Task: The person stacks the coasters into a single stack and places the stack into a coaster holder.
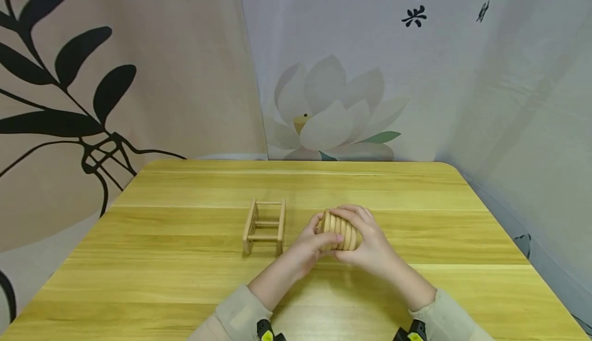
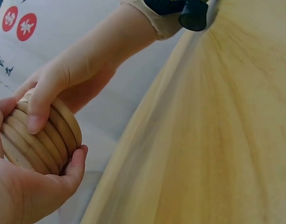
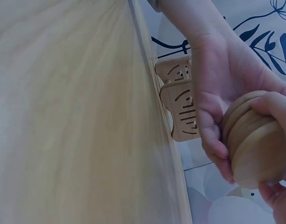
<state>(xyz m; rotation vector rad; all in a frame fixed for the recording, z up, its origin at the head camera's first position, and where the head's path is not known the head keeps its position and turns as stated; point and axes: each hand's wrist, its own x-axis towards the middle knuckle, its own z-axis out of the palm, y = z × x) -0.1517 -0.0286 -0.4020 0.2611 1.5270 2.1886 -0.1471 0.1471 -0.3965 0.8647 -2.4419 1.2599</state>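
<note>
Both hands hold a stack of round, light wooden discs [image 1: 341, 232], like coasters, turned on its side above the table. My left hand [image 1: 307, 249] grips the stack's left end, its thumb laid over the discs' edges. From the other side my right hand [image 1: 373, 243] curls round the right end. Several disc edges lie close together in the left wrist view, with the left hand [image 2: 33, 193] under them. A smooth round disc face [image 3: 260, 156] shows in the right wrist view. Left of the hands stands a small wooden rack [image 1: 265, 238] with crossbars.
The wooden table [image 1: 185, 269] has rounded far corners. Curtains hang behind it, one with a dark leaf print [image 1: 74, 56], another with a pale lotus [image 1: 333, 120]. In the right wrist view the rack's side panels [image 3: 168, 95] have cut slots.
</note>
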